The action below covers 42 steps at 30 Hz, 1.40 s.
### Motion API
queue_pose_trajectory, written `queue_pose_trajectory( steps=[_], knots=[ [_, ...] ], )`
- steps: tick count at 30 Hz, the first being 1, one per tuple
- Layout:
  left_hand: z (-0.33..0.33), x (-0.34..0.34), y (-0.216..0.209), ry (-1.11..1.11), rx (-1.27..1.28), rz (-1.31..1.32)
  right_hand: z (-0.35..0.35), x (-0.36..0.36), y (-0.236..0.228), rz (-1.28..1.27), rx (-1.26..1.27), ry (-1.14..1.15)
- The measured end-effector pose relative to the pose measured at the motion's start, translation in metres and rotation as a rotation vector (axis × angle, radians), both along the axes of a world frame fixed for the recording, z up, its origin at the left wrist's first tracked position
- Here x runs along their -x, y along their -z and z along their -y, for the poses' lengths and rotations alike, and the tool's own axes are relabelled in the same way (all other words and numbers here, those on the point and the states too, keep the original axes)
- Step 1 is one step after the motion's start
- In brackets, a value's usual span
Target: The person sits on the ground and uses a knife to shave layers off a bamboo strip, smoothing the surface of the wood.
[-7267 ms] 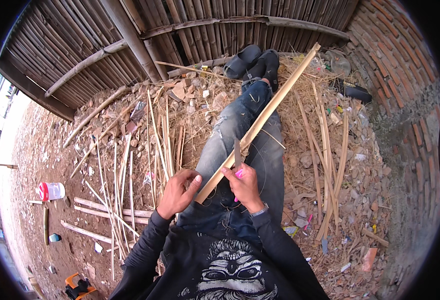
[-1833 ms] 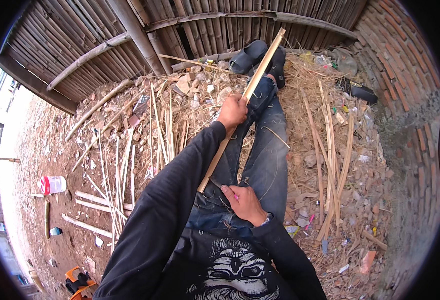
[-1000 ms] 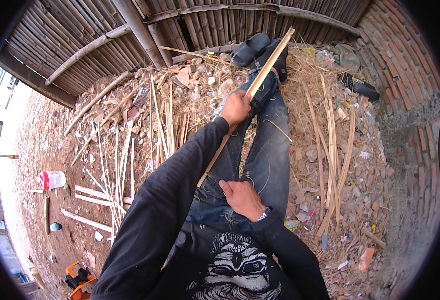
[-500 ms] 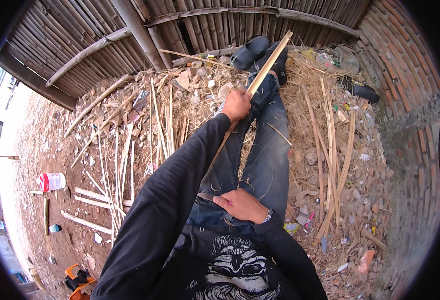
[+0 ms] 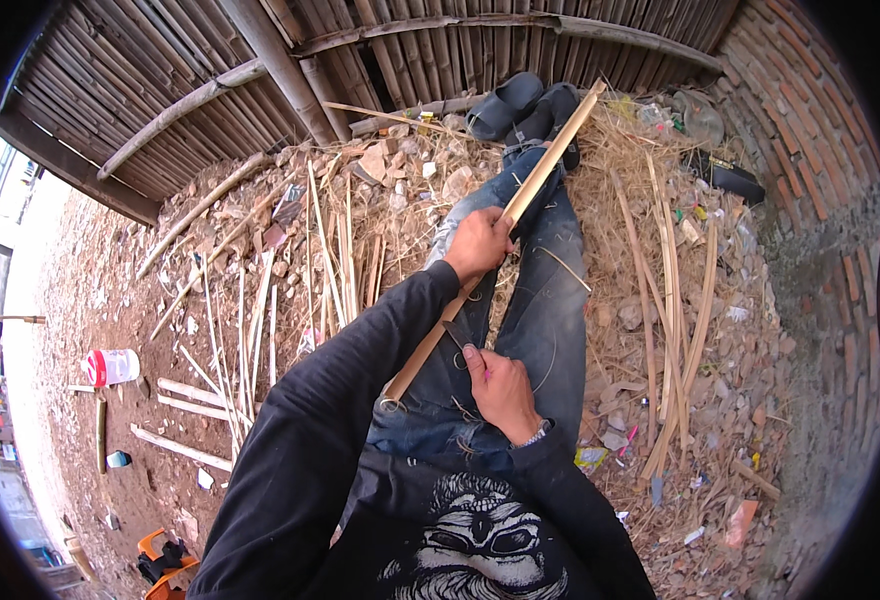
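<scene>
A long pale bamboo strip (image 5: 552, 158) lies slantwise over my outstretched legs, from beside my left thigh up past my feet. My left hand (image 5: 480, 243) is closed around its middle. A small thin curl hangs at the strip's near end. In my right hand (image 5: 506, 394), above my lap, is a small knife (image 5: 454, 333) with its blade pointing up and left, close to the strip. Whether the blade touches the strip I cannot tell. Thin shavings cling to my jeans (image 5: 545, 300).
Split bamboo strips lie left (image 5: 325, 240) and right (image 5: 672, 300) of my legs, among straw and rubble. A bamboo wall (image 5: 460, 55) closes the far side, a brick wall (image 5: 830, 230) the right. At left stand a white-red bucket (image 5: 112, 367) and an orange chair (image 5: 168, 570).
My left hand has come nearer with the strip, whose near end now shows by my left thigh. My right hand has risen away from my lap, bringing the knife closer to the strip.
</scene>
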<state>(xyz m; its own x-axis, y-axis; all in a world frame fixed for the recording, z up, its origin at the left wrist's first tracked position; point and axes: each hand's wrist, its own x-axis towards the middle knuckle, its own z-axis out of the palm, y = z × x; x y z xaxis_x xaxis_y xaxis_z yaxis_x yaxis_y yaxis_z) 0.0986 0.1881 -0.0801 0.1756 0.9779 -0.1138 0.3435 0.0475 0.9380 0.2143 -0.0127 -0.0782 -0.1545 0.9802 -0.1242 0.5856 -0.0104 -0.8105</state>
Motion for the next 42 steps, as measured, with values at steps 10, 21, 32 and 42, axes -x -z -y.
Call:
queue_pose_trajectory(
  steps=[10,21,32,42],
  knots=[
    [0.008,0.003,0.008,0.014,0.005,-0.045,-0.002,0.0,0.01,0.081,-0.002,-0.013],
    [-0.01,0.0,0.013,-0.095,-0.014,0.063,0.027,0.01,-0.01,0.196,0.077,-0.223],
    [-0.021,-0.009,0.016,-0.15,-0.011,0.01,0.027,0.006,-0.012,0.143,0.054,-0.439],
    [-0.023,-0.002,0.008,-0.123,0.083,0.058,0.018,-0.01,-0.006,-0.173,0.187,-0.339]
  ],
)
